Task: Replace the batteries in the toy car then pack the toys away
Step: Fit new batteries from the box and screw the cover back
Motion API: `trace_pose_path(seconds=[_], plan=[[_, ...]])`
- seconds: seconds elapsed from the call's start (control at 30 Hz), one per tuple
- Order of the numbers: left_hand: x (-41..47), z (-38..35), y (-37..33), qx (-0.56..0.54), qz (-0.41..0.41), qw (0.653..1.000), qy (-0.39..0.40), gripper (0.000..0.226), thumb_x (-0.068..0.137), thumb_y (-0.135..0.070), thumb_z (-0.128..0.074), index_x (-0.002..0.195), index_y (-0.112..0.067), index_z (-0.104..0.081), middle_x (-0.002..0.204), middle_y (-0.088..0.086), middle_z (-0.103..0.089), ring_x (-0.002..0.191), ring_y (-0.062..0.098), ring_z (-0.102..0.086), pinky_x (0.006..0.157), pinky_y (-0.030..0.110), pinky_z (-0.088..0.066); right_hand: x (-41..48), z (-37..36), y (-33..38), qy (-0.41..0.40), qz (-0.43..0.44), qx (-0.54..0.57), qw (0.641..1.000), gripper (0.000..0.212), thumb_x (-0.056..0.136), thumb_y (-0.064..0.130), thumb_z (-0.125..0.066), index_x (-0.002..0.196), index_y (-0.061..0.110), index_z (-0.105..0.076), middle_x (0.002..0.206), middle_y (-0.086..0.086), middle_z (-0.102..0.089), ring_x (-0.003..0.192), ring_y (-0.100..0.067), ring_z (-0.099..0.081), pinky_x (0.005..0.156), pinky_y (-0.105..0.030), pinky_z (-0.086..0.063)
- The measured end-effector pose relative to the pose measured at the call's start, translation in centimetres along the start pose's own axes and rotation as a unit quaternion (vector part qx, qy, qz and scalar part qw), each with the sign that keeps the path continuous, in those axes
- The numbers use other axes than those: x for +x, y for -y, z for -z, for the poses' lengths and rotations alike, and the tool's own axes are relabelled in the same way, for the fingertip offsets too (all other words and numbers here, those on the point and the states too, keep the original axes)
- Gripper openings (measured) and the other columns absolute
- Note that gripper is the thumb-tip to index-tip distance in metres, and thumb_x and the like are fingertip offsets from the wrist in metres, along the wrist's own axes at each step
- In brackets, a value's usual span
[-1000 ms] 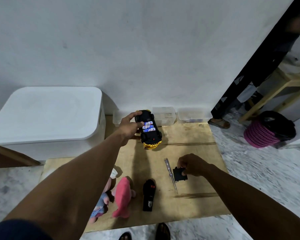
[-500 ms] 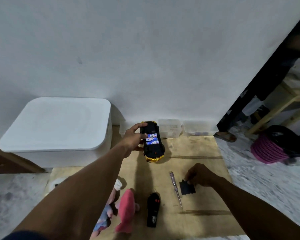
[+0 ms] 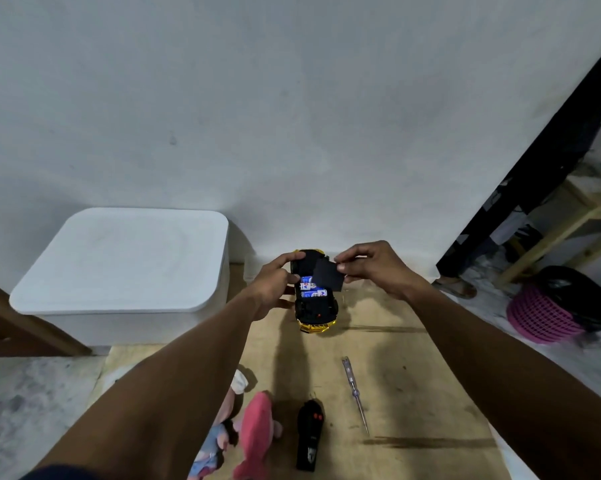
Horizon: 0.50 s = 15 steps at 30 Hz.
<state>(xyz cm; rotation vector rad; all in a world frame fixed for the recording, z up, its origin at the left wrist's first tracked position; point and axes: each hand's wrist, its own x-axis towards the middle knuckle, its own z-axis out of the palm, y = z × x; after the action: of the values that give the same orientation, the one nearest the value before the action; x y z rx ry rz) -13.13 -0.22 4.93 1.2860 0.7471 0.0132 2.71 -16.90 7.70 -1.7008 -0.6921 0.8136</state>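
Observation:
My left hand (image 3: pixel 273 285) holds the black and gold toy car (image 3: pixel 315 311) upside down above the wooden board (image 3: pixel 413 382). Blue and white batteries (image 3: pixel 312 289) show in its open bay. My right hand (image 3: pixel 373 268) pinches the black battery cover (image 3: pixel 327 276) and holds it tilted over the bay, partly hiding the batteries. A screwdriver (image 3: pixel 355 393) lies on the board below the car. The black remote control (image 3: pixel 310 434) lies near the board's front, with a pink plush toy (image 3: pixel 257 436) and a small doll (image 3: pixel 219 441) to its left.
A large white lidded storage box (image 3: pixel 125 258) stands at the left against the wall. A pink basket with a black bag (image 3: pixel 555 313) sits on the marble floor at the right, beside a wooden frame (image 3: pixel 548 244) and a sandalled foot (image 3: pixel 454 287).
My right hand lifted the battery cover off the board and carried it up to the car's open bay. My left hand kept holding the car.

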Motion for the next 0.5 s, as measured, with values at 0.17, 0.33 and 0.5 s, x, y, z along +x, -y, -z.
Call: trace_pose_path(seconds=[0.17,0.33,0.5], plan=[[-0.2,0.0,-0.3,0.007,0.005,1.0,0.009,0.056,0.093,0.004,-0.038,0.121,-0.037,-0.064,0.109,0.01,-0.065,0.088,0.029,-0.062,0.077,0.044,-0.054,0.7,-1.6,0.6,0.043,0.01,-0.07,0.997,0.012,0.082,-0.005,-0.074,0.093,-0.001,-0.075,0.088,-0.018,-0.072,0.069,-0.017,-0.069,0.068,-0.029,-0.058],[0.0,0.0,-0.4,0.014,0.003,1.0,0.015,0.057,0.091,0.002,-0.037,0.12,-0.038,-0.065,0.109,0.011,-0.064,0.087,0.029,-0.063,0.076,0.045,-0.056,1.0,-2.1,0.2,0.035,0.033,-0.101,0.994,0.011,0.084,-0.004,-0.072,0.092,0.003,-0.075,0.084,-0.015,-0.072,0.074,-0.017,-0.069,0.071,-0.034,-0.06],[-0.1,0.0,-0.2,0.021,0.006,1.0,0.014,0.058,0.091,0.003,-0.036,0.121,-0.037,-0.064,0.101,0.007,-0.064,0.086,0.029,-0.063,0.082,0.048,-0.056,0.9,-2.1,0.0,0.037,0.039,-0.128,0.99,0.012,0.084,-0.002,-0.073,0.093,0.005,-0.076,0.088,-0.016,-0.072,0.073,-0.013,-0.068,0.065,-0.027,-0.057]])
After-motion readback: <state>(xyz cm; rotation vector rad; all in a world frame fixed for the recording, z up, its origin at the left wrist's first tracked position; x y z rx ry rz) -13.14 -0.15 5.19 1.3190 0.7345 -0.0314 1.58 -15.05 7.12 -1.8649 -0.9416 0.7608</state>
